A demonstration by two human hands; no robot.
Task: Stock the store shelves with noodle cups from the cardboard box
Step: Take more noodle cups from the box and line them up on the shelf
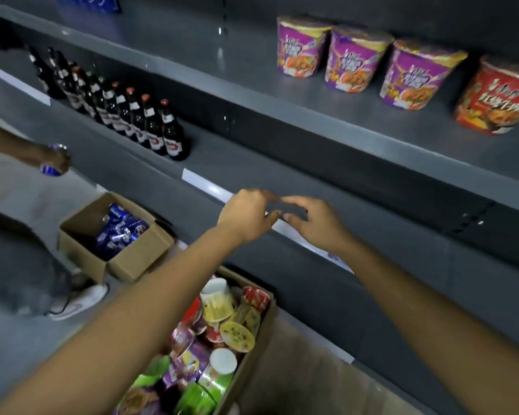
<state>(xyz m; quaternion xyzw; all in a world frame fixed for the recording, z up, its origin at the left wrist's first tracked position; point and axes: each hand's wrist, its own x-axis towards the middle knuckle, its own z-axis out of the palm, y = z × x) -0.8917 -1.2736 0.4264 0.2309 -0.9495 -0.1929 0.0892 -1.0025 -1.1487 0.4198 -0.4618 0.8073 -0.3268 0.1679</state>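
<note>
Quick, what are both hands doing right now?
Left hand: open, loosely curled, holding nothing.
Right hand: open, loosely curled, holding nothing.

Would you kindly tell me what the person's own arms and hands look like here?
The left arm and right arm are bare to the frame's edge: no sleeves, no watch or bracelet. The left hand and right hand wear no gloves. The fingers are blurred, so rings cannot be ruled out.

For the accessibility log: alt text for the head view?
Left hand and right hand, empty, hover at a shelf edge above a cardboard box of noodle cups. Three purple cups and a red cup stand on the upper shelf.
</note>
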